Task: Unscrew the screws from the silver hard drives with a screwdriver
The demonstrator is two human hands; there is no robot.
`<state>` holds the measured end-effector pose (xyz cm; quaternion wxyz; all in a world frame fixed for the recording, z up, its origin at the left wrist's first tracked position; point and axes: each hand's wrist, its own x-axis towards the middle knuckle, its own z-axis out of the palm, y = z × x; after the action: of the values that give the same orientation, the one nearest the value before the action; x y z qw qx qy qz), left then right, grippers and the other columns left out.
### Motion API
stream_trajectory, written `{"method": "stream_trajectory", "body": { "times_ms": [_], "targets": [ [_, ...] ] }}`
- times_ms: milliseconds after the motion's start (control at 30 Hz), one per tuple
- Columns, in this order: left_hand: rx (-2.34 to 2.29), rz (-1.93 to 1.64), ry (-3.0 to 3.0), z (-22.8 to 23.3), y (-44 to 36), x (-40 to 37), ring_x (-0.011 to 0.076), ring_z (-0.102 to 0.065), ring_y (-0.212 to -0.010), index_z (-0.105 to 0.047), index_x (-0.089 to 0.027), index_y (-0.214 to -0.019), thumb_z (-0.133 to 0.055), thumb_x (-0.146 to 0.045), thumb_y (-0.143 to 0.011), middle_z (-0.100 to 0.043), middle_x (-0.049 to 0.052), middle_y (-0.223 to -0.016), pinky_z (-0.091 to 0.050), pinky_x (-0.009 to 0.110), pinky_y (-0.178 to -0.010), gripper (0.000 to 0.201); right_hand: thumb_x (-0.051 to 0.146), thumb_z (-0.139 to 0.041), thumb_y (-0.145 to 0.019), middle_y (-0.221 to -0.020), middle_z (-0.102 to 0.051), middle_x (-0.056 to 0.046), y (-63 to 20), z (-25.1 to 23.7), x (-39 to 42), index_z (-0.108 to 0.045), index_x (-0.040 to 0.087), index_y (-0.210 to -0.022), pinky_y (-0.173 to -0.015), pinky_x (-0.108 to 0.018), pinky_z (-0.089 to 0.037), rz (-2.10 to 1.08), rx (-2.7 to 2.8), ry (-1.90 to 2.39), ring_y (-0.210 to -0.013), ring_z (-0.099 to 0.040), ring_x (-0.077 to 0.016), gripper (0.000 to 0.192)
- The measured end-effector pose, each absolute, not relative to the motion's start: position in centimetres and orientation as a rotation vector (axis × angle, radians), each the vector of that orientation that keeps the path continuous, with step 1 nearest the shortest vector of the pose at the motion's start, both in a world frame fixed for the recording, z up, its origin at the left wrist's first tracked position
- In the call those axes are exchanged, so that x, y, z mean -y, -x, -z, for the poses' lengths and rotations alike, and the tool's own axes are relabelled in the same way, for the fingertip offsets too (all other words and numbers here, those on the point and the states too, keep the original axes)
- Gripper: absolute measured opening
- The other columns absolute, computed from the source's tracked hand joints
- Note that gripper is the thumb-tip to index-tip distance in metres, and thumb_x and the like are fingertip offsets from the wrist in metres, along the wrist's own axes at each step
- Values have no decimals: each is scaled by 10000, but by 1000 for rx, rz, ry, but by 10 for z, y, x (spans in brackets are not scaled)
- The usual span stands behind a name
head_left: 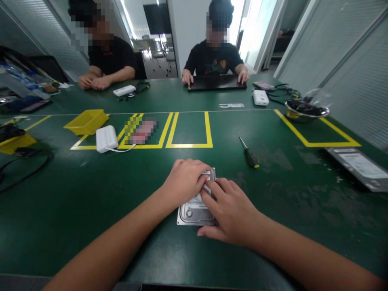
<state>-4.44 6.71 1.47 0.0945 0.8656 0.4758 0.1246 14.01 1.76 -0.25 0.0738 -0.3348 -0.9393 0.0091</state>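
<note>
A silver hard drive (195, 216) with a white label lies flat on the green table in front of me. My left hand (186, 180) curls over its far left part, hiding much of the label. Along the drive's right edge is my right hand (228, 208), its fingers bent over the top and its thumb by the near edge. The fingertips of both hands meet near the middle of the drive. To the far right of the drive lies a screwdriver (252, 157) with a dark handle and yellow end.
Another hard drive (359, 165) lies at the right. Yellow tape (189, 145) marks rectangles on the table. Left are a yellow bin (86, 123) and a white power bank (106, 139). A metal bowl (306, 117) holds dark items. Two people sit opposite, one touching a black laptop (216, 83).
</note>
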Motion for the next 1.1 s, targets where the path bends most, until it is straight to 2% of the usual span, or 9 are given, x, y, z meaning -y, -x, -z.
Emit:
{"method": "stream_trajectory", "body": {
  "times_ms": [67,133,267,333,467,567,667,867,1100],
  "targets": [
    [-1407,-385,-2594,-11,46,-66,225,-614,-1031,-651,-254,-1152,-492,-253,-958,-699,32,-1136,-365,394,-914,251,814,-413,-802,-1289,-560,-189,-143,0,-20,-575,132,-1290,-869,-524,-406,-26,2796,989,-1054,-493,-350,854],
    [-1411,-390,-2631,-8,46,-67,225,-614,-1015,-654,-245,-1143,-489,-270,-969,-704,37,-1110,-348,406,-926,241,774,-407,-836,-1201,-604,-151,-146,-4,-24,-628,159,-1166,-845,-475,-401,-47,2750,1022,-994,-515,-305,732],
    [-1432,-394,-2659,-6,46,-67,238,-607,-1025,-653,-247,-1154,-459,-296,-993,-698,35,-1142,-338,417,-925,257,468,-362,-980,-948,-610,-100,-158,-17,-40,-615,179,-936,-755,-385,-383,168,2582,1398,-866,-534,-241,387],
    [-1433,-391,-2661,-8,45,-65,248,-609,-1035,-655,-249,-1159,-435,-303,-999,-699,32,-1160,-336,429,-929,277,394,-348,-988,-922,-587,-108,-167,-22,-52,-590,173,-938,-697,-369,-361,390,2470,1646,-847,-541,-249,332],
    [-1410,-391,-2671,-12,44,-58,273,-614,-1069,-640,-221,-1199,-429,-354,-979,-693,64,-1200,-294,494,-1018,332,414,-354,-976,-966,-566,-144,-190,-27,-72,-553,154,-996,-595,-336,-297,638,2307,1992,-854,-567,-286,327],
    [-1406,-381,-2698,-12,44,-52,304,-584,-1143,-586,-188,-1285,-466,-413,-939,-635,111,-1307,-242,547,-1087,430,429,-349,-976,-990,-568,-153,-201,-25,-82,-526,147,-1028,-560,-316,-279,589,2254,2153,-858,-596,-294,336],
    [-1408,-362,-2726,-8,44,-48,319,-545,-1207,-537,-165,-1341,-480,-433,-922,-583,136,-1374,-221,570,-1116,501,427,-333,-979,-1000,-581,-158,-205,-21,-88,-503,144,-1064,-558,-320,-327,458,2239,2260,-862,-628,-313,341],
    [-1412,-379,-2732,-4,45,-47,309,-541,-1209,-538,-165,-1336,-480,-438,-923,-586,123,-1367,-243,564,-1132,498,395,-286,-988,-973,-618,-156,-204,-12,-96,-481,138,-1126,-594,-391,-450,270,2257,2324,-866,-666,-353,350],
    [-1416,-382,-2749,-4,44,-48,302,-549,-1189,-546,-147,-1330,-481,-435,-920,-596,115,-1349,-262,564,-1133,505,323,-318,-979,-945,-634,-141,-202,-7,-100,-490,150,-1163,-582,-369,-454,286,2314,2260,-834,-666,-327,306]
  ]
}}
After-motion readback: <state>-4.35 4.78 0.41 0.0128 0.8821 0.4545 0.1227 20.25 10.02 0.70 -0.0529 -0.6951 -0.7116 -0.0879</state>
